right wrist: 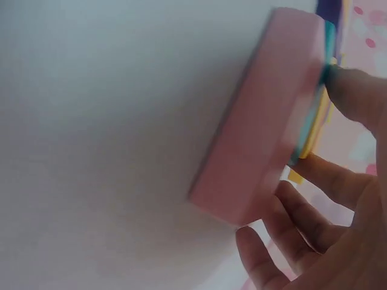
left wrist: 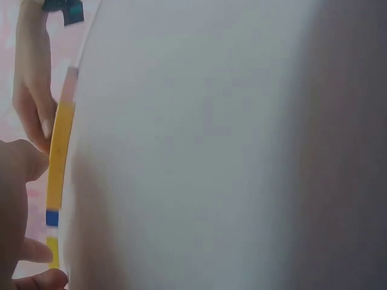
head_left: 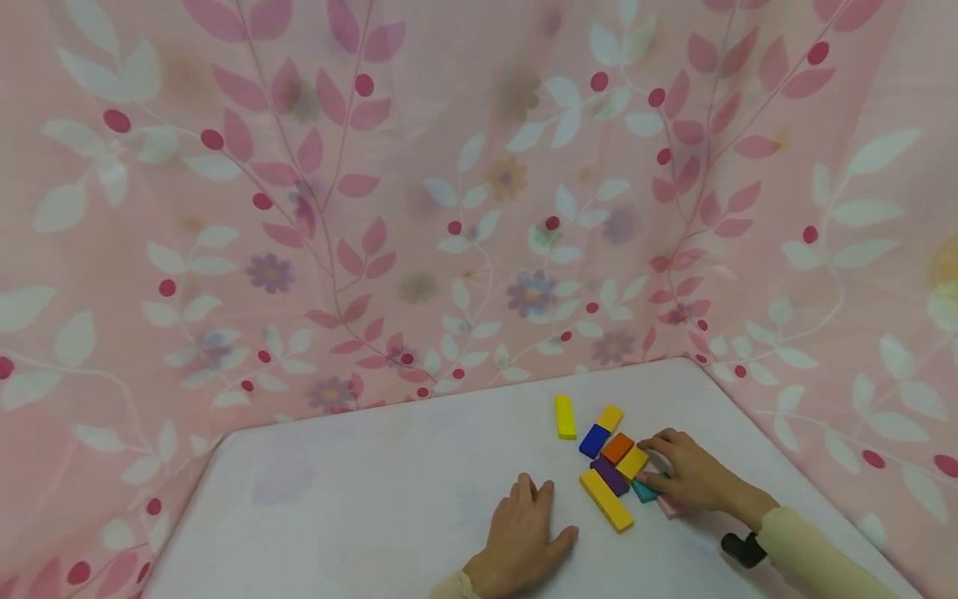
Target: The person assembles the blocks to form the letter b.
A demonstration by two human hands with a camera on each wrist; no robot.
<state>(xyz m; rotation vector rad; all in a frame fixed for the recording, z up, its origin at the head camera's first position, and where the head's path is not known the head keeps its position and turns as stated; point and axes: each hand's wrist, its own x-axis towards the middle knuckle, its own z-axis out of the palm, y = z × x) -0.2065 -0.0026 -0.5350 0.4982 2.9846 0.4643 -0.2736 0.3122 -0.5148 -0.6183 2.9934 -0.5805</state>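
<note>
My right hand pinches a short amber block between thumb and index finger, over the right side of a cluster of coloured blocks. Under that hand lie a teal block and a pink block, the latter large in the right wrist view and partly covered in the head view. Beside the amber block are an orange block, a purple block and a long yellow block. My left hand rests on the table left of the cluster, fingers spread and holding nothing.
A blue block and a small amber-yellow block lie end to end behind the cluster. Farther left stands apart a bright yellow block. The white table meets a pink floral curtain at its back and side edges.
</note>
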